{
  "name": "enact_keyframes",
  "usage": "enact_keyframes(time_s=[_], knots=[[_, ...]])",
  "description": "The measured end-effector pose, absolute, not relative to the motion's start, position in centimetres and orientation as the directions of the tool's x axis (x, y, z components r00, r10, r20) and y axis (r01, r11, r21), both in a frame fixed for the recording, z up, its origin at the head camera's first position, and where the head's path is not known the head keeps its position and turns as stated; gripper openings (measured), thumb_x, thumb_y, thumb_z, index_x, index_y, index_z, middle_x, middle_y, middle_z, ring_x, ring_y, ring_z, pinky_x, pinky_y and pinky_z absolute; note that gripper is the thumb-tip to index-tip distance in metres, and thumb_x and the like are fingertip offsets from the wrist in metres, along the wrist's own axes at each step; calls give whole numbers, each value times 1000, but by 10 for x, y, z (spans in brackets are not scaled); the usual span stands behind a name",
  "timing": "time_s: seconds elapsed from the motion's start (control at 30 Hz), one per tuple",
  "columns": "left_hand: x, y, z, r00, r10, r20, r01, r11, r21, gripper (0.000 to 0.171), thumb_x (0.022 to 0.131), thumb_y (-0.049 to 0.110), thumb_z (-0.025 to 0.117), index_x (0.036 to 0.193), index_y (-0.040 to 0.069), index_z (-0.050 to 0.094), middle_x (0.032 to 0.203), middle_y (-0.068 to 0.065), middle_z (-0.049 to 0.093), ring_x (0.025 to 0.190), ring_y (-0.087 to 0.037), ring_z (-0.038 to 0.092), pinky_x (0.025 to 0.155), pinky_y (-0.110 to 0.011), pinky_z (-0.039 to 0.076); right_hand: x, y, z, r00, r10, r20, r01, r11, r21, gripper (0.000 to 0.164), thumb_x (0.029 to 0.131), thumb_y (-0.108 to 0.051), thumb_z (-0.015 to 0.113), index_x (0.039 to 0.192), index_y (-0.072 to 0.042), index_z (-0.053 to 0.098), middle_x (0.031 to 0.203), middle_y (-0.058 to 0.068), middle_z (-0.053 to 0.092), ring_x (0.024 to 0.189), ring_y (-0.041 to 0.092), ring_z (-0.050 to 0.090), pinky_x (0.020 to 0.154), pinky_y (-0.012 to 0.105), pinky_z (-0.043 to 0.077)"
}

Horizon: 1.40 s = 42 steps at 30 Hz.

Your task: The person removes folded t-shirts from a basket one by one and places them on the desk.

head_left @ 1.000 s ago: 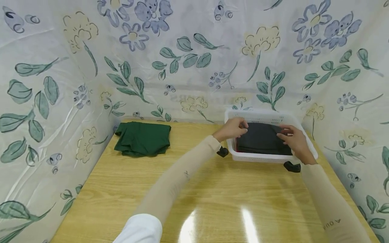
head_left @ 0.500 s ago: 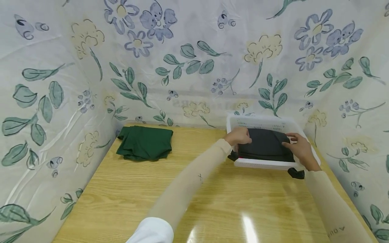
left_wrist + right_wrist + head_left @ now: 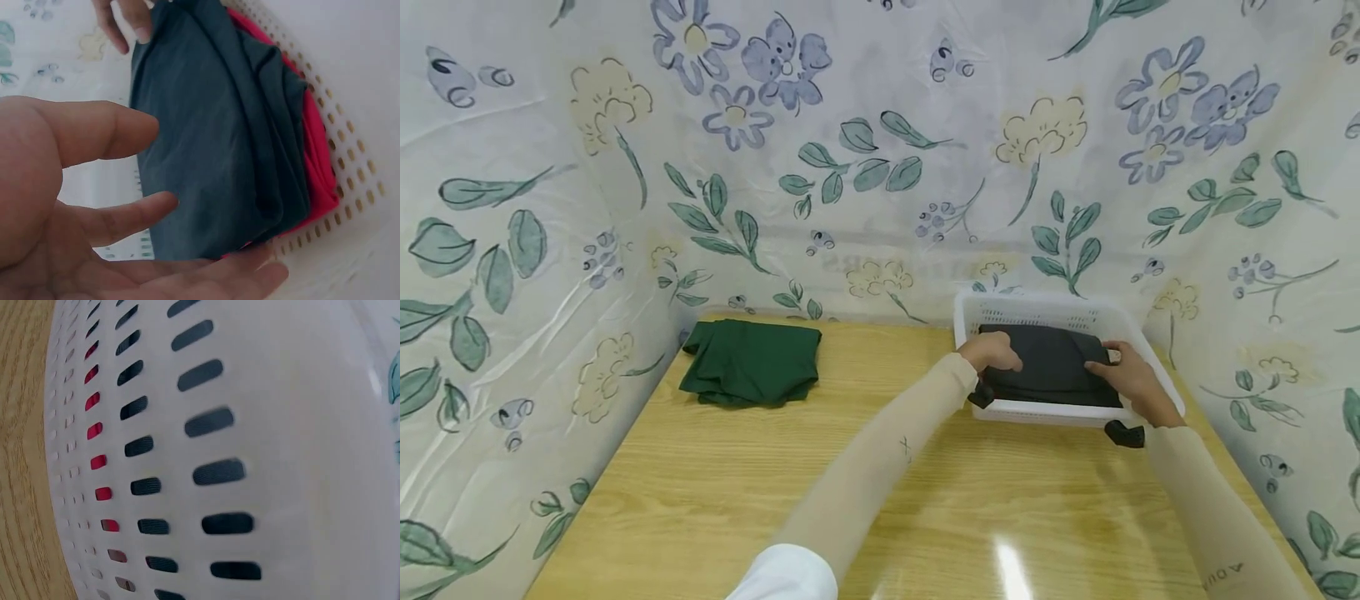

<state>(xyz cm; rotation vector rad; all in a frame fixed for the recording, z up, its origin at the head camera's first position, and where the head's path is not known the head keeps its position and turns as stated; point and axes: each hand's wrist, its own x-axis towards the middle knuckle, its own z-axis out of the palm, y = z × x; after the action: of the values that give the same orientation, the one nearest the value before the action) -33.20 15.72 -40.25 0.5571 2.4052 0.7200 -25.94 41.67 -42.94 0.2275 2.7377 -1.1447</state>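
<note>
- Head view: the left hand and the right hand are apart from each other, one at each end of a folded dark cloth.
- Location of the dark cloth: between the two hands, inside a white basket whose front rim runs on the near side of both hands.
- Left hand: thumb and fingers are spread apart, as the left wrist view shows, with nothing clamped between them. The hand is at the left end of the dark cloth; whether its fingertips make contact cannot be told.
- Right hand: thumb and fingers are separated by a visible gap. The thumb tip is at the right edge of the dark cloth; the other visible fingertip extends past that edge.
- Red cloth: under the dark cloth, projecting from it near the left hand.
- Right wrist view: the slotted basket wall beside the right hand exposes dark and red fabric through its openings.
- Black devices: one just below each hand, on the near side.
- Green cloth: crumpled on the wooden table, well to the left of the left hand.
- Floral sheet: upright beyond both hands.
</note>
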Motion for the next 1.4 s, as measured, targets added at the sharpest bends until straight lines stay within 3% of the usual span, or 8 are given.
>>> enact_keyframes(time_s=[0.23, 0.33, 0.47, 0.67, 0.8, 0.87, 1.07, 1.4], knots=[[-341, 157, -408, -756, 510, -411, 94, 705, 703, 69, 103, 27, 63, 161, 5, 32, 163, -11, 37, 105, -32, 67, 72, -41, 60, -262, 420, -434, -970, 54, -237, 210, 681, -702, 86, 106, -37, 58, 160, 8, 9, 160, 42, 10, 142, 61, 22, 111, 68, 30], [-343, 156, -412, -768, 506, -392, 35, 644, 764, 59, 102, 22, 65, 153, 1, 45, 152, -13, 48, 93, -27, 65, 76, -43, 59, -263, 422, -437, -972, 56, -227, 207, 661, -721, 84, 105, -32, 60, 161, 4, 9, 163, 38, 5, 145, 60, 17, 113, 68, 27], [-342, 156, -415, -794, 489, -361, -43, 548, 835, 39, 100, 14, 67, 134, -3, 60, 128, -13, 60, 94, -24, 59, 87, -46, 57, -263, 423, -439, -974, 48, -221, 202, 626, -753, 79, 105, -26, 60, 162, 2, 12, 165, 35, 3, 146, 58, 16, 114, 68, 25], [-341, 154, -413, -797, 488, -354, -59, 521, 852, 42, 100, 11, 67, 137, -6, 58, 135, -17, 59, 110, -31, 63, 91, -48, 56, -261, 423, -434, -969, 25, -246, 213, 586, -782, 74, 106, -24, 59, 162, 1, 17, 165, 35, 1, 145, 58, 20, 113, 67, 28], [-342, 153, -412, -773, 519, -365, -74, 498, 864, 12, 99, 8, 68, 99, -3, 64, 104, -9, 60, 87, -24, 62, 90, -48, 57, -260, 422, -432, -969, 12, -246, 210, 564, -799, 73, 106, -21, 59, 161, 3, 18, 166, 32, -2, 145, 58, 21, 113, 65, 29], [-343, 153, -413, -762, 530, -372, -99, 472, 876, 9, 98, 6, 68, 94, -1, 65, 102, -7, 60, 86, -22, 63, 90, -45, 58, -260, 422, -432, -970, 15, -241, 207, 564, -799, 72, 106, -20, 60, 161, 3, 19, 167, 31, 0, 145, 57, 22, 113, 65, 30], [-346, 153, -418, -781, 521, -344, -62, 485, 873, 34, 98, 6, 68, 131, -4, 66, 136, -17, 62, 113, -32, 67, 85, -41, 59, -264, 423, -433, -972, 33, -232, 209, 568, -796, 72, 104, -19, 64, 160, 3, 24, 164, 36, 8, 142, 56, 27, 113, 64, 31], [-343, 156, -421, -824, 496, -275, -71, 391, 918, 29, 97, -1, 68, 125, -7, 66, 111, -17, 64, 96, -33, 70, 80, -43, 61, -264, 427, -435, -979, 24, -201, 185, 508, -841, 68, 105, -20, 63, 159, 3, 30, 167, 30, 0, 147, 54, 19, 114, 61, 32]])
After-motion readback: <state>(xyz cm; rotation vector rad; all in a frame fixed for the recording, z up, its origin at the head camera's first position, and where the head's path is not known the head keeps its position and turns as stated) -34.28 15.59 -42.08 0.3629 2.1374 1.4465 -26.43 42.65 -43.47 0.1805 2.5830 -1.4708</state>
